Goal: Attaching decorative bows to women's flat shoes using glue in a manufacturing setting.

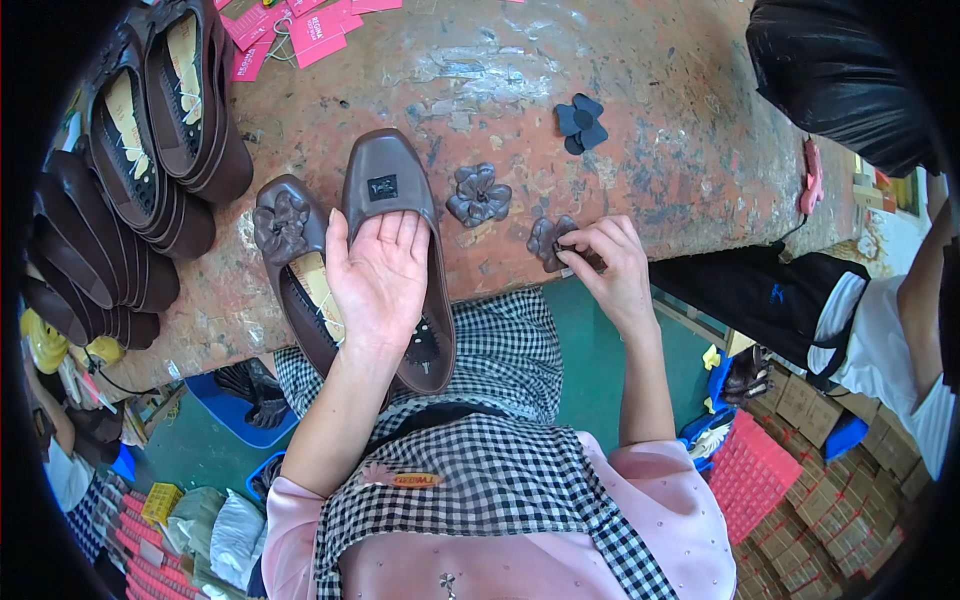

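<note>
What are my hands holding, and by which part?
Your right hand pinches a flower by its right edge. Your left hand is inside the flowerless shoe; I can't tell whether it grips.

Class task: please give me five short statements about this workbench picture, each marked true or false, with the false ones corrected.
1. The left hand has its fingers inside a brown shoe. True.
2. The right hand is touching a pink tag. False: it touches a dark flower ornament.
3. That shoe bears a flower. False: it bears a black patch.
4. The apron is checked. True.
5. The black petalled piece lies on the floor. False: it lies on the table.
</note>
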Available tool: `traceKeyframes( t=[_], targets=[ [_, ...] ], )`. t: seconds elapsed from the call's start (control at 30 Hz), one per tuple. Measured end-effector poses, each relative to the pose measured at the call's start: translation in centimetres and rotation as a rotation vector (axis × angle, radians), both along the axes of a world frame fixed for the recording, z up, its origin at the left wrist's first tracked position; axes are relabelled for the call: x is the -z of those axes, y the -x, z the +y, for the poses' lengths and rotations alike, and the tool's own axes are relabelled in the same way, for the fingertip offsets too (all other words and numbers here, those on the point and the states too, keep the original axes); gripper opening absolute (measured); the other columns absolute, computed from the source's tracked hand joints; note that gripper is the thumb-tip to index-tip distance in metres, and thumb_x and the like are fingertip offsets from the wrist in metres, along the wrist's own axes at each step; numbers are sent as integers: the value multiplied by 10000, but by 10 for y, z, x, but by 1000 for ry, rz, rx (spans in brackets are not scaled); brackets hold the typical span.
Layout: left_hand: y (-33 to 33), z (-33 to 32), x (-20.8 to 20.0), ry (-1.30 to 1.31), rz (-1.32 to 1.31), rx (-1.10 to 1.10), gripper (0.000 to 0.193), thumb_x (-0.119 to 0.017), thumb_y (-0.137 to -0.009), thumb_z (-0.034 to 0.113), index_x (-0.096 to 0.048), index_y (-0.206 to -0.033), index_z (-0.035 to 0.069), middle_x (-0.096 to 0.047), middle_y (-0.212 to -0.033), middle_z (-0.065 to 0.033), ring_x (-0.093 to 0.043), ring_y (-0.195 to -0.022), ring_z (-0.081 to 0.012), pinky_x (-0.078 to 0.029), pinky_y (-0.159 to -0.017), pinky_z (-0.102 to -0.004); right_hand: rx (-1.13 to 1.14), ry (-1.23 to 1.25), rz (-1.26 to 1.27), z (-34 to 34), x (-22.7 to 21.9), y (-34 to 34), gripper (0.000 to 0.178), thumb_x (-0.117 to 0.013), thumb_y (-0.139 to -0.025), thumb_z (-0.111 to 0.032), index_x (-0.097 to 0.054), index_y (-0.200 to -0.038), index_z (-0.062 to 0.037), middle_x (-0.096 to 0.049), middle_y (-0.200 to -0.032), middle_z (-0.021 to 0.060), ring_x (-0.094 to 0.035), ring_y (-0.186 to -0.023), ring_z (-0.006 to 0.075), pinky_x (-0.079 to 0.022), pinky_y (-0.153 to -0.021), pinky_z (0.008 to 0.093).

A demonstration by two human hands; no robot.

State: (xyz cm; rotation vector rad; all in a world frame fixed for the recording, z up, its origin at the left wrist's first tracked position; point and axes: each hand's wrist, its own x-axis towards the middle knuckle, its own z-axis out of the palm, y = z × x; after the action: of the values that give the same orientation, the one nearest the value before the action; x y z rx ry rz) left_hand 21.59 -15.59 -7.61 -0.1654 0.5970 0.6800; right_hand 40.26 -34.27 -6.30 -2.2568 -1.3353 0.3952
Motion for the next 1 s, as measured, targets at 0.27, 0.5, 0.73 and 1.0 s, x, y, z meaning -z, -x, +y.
traceKeyframes(
  t=[0.27, 0.5, 0.73, 1.0],
  targets=[
    [0, 1, -2, 15, -71, 12, 562, -434, -973, 422, -476, -1247, -68, -514, -1304, -151, -430, -1261, -238, -282, -1111, -348, 47, -29, -37, 6, -2, 7, 212, -762, -690, -95, -693, -891, -84, -570, -806, 27, -528, -810, 217, -440, -721, 346],
    [4, 2, 15, 28, -89, -75, 551, -462, -960, 424, -470, -1248, -46, -502, -1325, -144, -426, -1279, -242, -277, -1120, -361, -39, -121, -168, 9, 7, 13, 183, -763, -690, -92, -711, -865, -75, -587, -792, 38, -543, -788, 225, -437, -723, 358],
    [-10, -4, 10, 7, -21, -41, 579, -461, -955, 475, -495, -1222, -37, -524, -1295, -129, -431, -1265, -240, -255, -1123, -358, 142, -343, 16, 63, -31, 26, 218, -767, -646, 28, -718, -845, -45, -613, -773, 56, -573, -771, 218, -461, -666, 325],
    [-10, -3, 3, -46, 47, 21, 632, -352, -973, 526, -459, -1281, -15, -534, -1270, -117, -455, -1237, -204, -272, -1118, -347, -134, -322, -106, 157, -26, 66, 119, -749, -702, -114, -712, -814, -102, -619, -799, 5, -571, -841, 206, -415, -704, 351]
  ],
)
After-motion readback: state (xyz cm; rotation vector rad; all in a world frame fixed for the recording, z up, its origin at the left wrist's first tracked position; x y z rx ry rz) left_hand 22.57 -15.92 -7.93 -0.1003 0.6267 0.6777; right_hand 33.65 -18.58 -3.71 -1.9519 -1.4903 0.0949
